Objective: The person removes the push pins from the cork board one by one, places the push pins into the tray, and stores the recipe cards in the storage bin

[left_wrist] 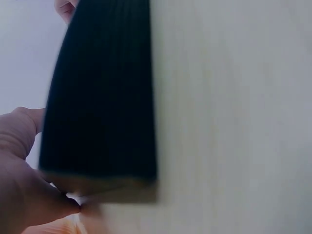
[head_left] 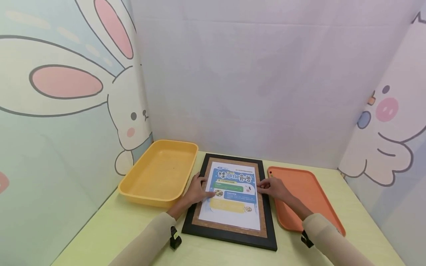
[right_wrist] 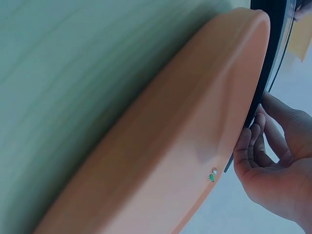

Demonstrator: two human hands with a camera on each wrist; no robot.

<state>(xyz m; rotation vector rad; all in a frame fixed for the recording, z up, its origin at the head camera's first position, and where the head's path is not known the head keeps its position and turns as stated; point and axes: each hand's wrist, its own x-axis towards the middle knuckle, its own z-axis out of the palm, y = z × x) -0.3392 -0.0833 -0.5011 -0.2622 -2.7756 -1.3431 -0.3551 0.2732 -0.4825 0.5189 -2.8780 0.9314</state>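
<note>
A printed sheet point(head_left: 234, 218) with blue, green and yellow blocks of text lies on the brown board of a black picture frame point(head_left: 229, 242). My left hand point(head_left: 195, 190) rests at the frame's left side, its thumb stretched across the sheet's left part. In the left wrist view, the black frame border point(left_wrist: 100, 97) hides part of the hand's surroundings. At the sheet's right edge, my right hand point(head_left: 274, 187) pinches the border of the sheet between thumb and fingers. The right wrist view shows those curled fingers point(right_wrist: 256, 141) beside the frame.
A deep yellow tray point(head_left: 148, 200) stands left of the frame. On the right lies a shallow orange tray point(head_left: 309, 188), close beside the frame and under my right forearm. Behind the table hangs a pale curtain point(head_left: 243, 74); cartoon-printed walls flank both sides.
</note>
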